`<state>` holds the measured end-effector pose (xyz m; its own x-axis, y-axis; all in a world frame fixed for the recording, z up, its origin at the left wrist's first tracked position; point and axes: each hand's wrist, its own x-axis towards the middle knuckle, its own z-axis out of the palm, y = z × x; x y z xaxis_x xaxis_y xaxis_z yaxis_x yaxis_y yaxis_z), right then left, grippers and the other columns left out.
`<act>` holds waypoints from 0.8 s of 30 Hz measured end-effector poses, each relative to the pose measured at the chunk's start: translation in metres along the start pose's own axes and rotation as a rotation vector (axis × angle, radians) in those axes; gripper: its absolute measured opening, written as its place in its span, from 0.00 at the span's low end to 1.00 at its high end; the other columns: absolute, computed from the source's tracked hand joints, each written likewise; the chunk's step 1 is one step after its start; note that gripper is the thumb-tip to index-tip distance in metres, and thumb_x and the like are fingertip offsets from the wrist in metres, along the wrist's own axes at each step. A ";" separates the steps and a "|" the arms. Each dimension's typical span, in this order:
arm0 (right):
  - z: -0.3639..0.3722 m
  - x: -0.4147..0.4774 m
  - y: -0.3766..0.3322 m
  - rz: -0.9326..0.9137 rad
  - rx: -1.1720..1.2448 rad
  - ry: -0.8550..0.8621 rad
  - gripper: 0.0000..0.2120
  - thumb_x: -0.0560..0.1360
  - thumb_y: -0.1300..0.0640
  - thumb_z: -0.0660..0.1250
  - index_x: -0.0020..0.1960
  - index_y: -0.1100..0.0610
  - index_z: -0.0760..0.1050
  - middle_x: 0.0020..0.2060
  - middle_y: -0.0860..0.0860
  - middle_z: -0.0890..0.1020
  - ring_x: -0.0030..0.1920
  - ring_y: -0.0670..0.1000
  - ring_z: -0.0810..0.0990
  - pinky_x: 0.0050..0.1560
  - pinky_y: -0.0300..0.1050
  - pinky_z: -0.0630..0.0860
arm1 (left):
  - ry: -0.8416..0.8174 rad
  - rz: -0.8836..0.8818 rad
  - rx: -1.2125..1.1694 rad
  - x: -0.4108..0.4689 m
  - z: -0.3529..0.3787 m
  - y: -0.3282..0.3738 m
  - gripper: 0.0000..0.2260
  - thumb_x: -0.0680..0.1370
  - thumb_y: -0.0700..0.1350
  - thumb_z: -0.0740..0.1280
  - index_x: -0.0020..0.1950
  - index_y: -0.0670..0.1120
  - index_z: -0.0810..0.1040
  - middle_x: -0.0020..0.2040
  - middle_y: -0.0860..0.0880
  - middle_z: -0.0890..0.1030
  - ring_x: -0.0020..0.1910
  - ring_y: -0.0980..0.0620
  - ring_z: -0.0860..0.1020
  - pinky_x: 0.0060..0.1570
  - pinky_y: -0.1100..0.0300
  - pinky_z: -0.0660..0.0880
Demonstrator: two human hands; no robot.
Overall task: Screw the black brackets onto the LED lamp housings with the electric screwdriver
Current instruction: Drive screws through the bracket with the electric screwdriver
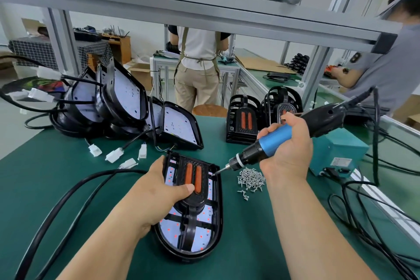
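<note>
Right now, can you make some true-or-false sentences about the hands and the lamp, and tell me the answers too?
1. The right hand holds the screwdriver. True.
2. The screwdriver's grip is red. False: it is blue.
3. The screws lie in a loose pile to the right of the lamp. True.
4. The left hand is off the lamp. False: it grips the lamp's left side, with the thumb on the bracket.
</note>
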<state>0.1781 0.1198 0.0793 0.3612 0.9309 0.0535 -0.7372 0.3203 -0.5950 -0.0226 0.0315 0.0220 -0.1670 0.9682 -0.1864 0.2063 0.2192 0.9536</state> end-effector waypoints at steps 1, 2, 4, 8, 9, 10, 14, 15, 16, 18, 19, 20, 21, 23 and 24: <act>0.000 0.000 0.001 -0.004 0.004 -0.002 0.08 0.75 0.63 0.67 0.48 0.59 0.68 0.26 0.50 0.71 0.25 0.49 0.72 0.29 0.41 0.73 | -0.003 0.000 0.001 0.000 0.000 -0.001 0.23 0.74 0.42 0.75 0.64 0.57 0.72 0.51 0.53 0.86 0.54 0.49 0.83 0.64 0.46 0.74; -0.001 0.000 0.002 -0.008 0.009 -0.008 0.08 0.75 0.63 0.67 0.48 0.58 0.68 0.25 0.50 0.71 0.24 0.48 0.72 0.29 0.41 0.73 | -0.007 0.000 0.004 0.001 0.000 -0.001 0.23 0.74 0.42 0.75 0.65 0.57 0.72 0.51 0.53 0.86 0.54 0.49 0.83 0.64 0.45 0.74; -0.001 0.000 0.002 -0.017 0.014 -0.026 0.08 0.75 0.63 0.67 0.50 0.59 0.68 0.25 0.50 0.72 0.24 0.48 0.73 0.29 0.40 0.73 | -0.012 0.000 0.010 0.001 0.000 -0.001 0.23 0.74 0.42 0.75 0.65 0.57 0.72 0.52 0.53 0.86 0.54 0.49 0.83 0.64 0.45 0.74; -0.002 -0.001 0.003 -0.029 0.002 -0.052 0.09 0.75 0.63 0.67 0.50 0.59 0.68 0.25 0.51 0.72 0.24 0.49 0.72 0.30 0.41 0.73 | -0.012 0.003 0.027 0.001 0.000 -0.001 0.21 0.74 0.42 0.75 0.63 0.58 0.73 0.51 0.54 0.86 0.54 0.49 0.83 0.64 0.45 0.74; -0.002 0.000 0.003 -0.029 -0.003 -0.055 0.09 0.75 0.62 0.67 0.50 0.59 0.67 0.26 0.51 0.71 0.25 0.50 0.72 0.30 0.41 0.73 | -0.011 0.004 0.031 0.001 0.000 0.000 0.22 0.74 0.42 0.75 0.64 0.58 0.73 0.51 0.54 0.86 0.54 0.50 0.83 0.64 0.46 0.74; -0.002 0.000 0.003 -0.030 -0.007 -0.059 0.09 0.75 0.62 0.68 0.49 0.59 0.67 0.26 0.51 0.71 0.25 0.50 0.71 0.31 0.42 0.73 | -0.008 0.003 0.035 0.000 0.000 0.000 0.23 0.74 0.43 0.75 0.65 0.57 0.72 0.52 0.54 0.86 0.54 0.50 0.83 0.64 0.46 0.74; -0.002 0.001 0.003 -0.039 -0.019 -0.089 0.09 0.73 0.62 0.68 0.46 0.59 0.68 0.26 0.52 0.72 0.26 0.51 0.72 0.31 0.42 0.74 | 0.002 -0.004 0.044 0.000 0.000 0.001 0.30 0.74 0.44 0.75 0.72 0.55 0.68 0.57 0.53 0.84 0.58 0.48 0.81 0.66 0.45 0.73; -0.002 0.000 0.003 -0.044 -0.021 -0.097 0.09 0.72 0.62 0.69 0.46 0.59 0.68 0.26 0.52 0.72 0.26 0.51 0.72 0.31 0.42 0.74 | 0.003 -0.002 0.050 0.000 0.000 0.001 0.28 0.74 0.44 0.75 0.70 0.56 0.69 0.56 0.53 0.84 0.57 0.49 0.82 0.65 0.46 0.73; -0.001 0.000 0.003 -0.047 -0.019 -0.103 0.09 0.71 0.61 0.69 0.45 0.58 0.69 0.26 0.52 0.72 0.26 0.51 0.72 0.31 0.42 0.74 | 0.002 0.001 0.054 0.000 0.000 0.001 0.25 0.74 0.43 0.75 0.67 0.56 0.71 0.54 0.53 0.85 0.55 0.49 0.83 0.65 0.46 0.74; -0.001 0.000 0.003 -0.050 -0.015 -0.109 0.08 0.72 0.62 0.69 0.44 0.58 0.69 0.25 0.51 0.72 0.25 0.50 0.72 0.30 0.41 0.73 | -0.002 0.009 0.057 0.000 0.000 0.001 0.20 0.74 0.41 0.75 0.61 0.57 0.75 0.50 0.53 0.86 0.52 0.50 0.84 0.63 0.46 0.75; -0.001 0.000 0.004 -0.050 -0.015 -0.112 0.07 0.73 0.62 0.68 0.44 0.58 0.69 0.25 0.51 0.72 0.25 0.50 0.72 0.30 0.41 0.73 | -0.001 0.011 0.058 0.000 0.001 0.002 0.19 0.74 0.41 0.74 0.59 0.58 0.75 0.49 0.53 0.86 0.52 0.50 0.84 0.62 0.46 0.75; -0.001 -0.001 0.005 -0.050 -0.020 -0.118 0.07 0.73 0.62 0.68 0.43 0.58 0.69 0.24 0.51 0.73 0.24 0.50 0.72 0.29 0.41 0.73 | 0.001 0.012 0.058 -0.001 0.000 0.002 0.18 0.74 0.40 0.74 0.59 0.58 0.75 0.48 0.53 0.86 0.51 0.50 0.84 0.62 0.46 0.75; 0.000 -0.001 0.005 -0.053 -0.028 -0.127 0.07 0.73 0.62 0.68 0.43 0.58 0.69 0.24 0.52 0.73 0.24 0.50 0.72 0.29 0.41 0.73 | 0.000 0.016 0.059 -0.001 0.001 0.003 0.18 0.74 0.40 0.74 0.59 0.57 0.75 0.48 0.53 0.86 0.51 0.50 0.84 0.62 0.46 0.75; 0.001 -0.003 0.005 -0.064 -0.047 -0.147 0.08 0.71 0.60 0.69 0.42 0.58 0.69 0.24 0.52 0.72 0.23 0.51 0.72 0.29 0.41 0.72 | -0.002 0.020 0.059 -0.002 0.001 0.003 0.18 0.75 0.41 0.74 0.59 0.57 0.75 0.48 0.53 0.86 0.51 0.50 0.84 0.62 0.45 0.75; 0.002 -0.004 0.005 -0.068 -0.052 -0.152 0.08 0.70 0.59 0.69 0.41 0.58 0.69 0.23 0.52 0.72 0.23 0.51 0.72 0.29 0.41 0.72 | -0.002 0.020 0.060 -0.002 0.001 0.003 0.18 0.75 0.41 0.74 0.59 0.57 0.76 0.48 0.53 0.86 0.51 0.50 0.84 0.62 0.45 0.75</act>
<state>0.1719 0.1183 0.0772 0.3155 0.9245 0.2138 -0.6820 0.3776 -0.6263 -0.0209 0.0306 0.0254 -0.1603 0.9727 -0.1677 0.2670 0.2063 0.9414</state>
